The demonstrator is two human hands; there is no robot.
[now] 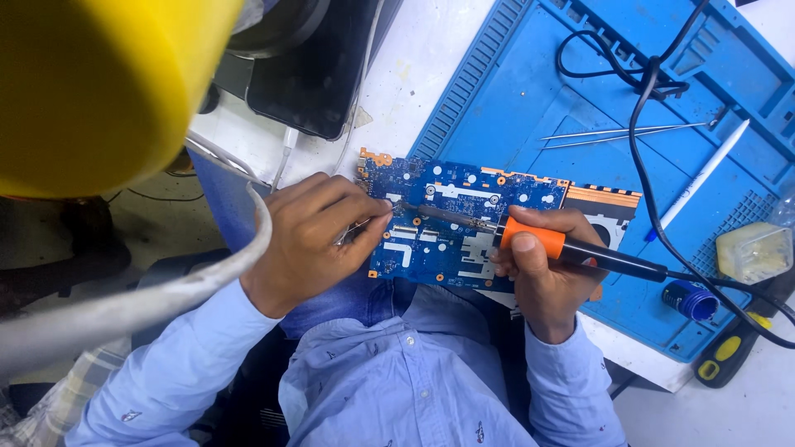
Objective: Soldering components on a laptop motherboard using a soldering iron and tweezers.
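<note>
1. Step in hand, as I judged it: soldering on a blue circuit board (pixel 464 223), iron tip down on the board's upper-left area.
2. The board lay at the near edge of a blue work mat (pixel 580 108), partly overhanging toward the person's lap, long side running left to right, with an orange-edged section at its right end.
3. Right hand (pixel 538 273) was closed around a soldering iron (pixel 538 240) at its orange grip, thumb on top, fingers wrapped under. The black handle ran out to the right and into a black cable (pixel 654 165).
4. The iron's metal shaft pointed left, with the tip touching or just above the board near the left hand's fingertips; exact contact was too small to tell.
5. Left hand (pixel 315 240) rested on the board's left end, fingers curled and pinched together. It seemed to hold something thin at the tip, maybe solder wire or tweezers; couldn't tell which.
6. Next move, as a judgement: it called for a steady tip on the joint, with the left hand keeping the board still.
7. Nearby: tweezers (pixel 621 132) and a white pen-like tool (pixel 704 174) on the mat, a small blue-capped bottle (pixel 691 300), a clear yellowish box (pixel 754 252), a yellow-and-black tool handle (pixel 729 352) and a dark phone (pixel 310 83) on the white table (pixel 414 66).
</note>
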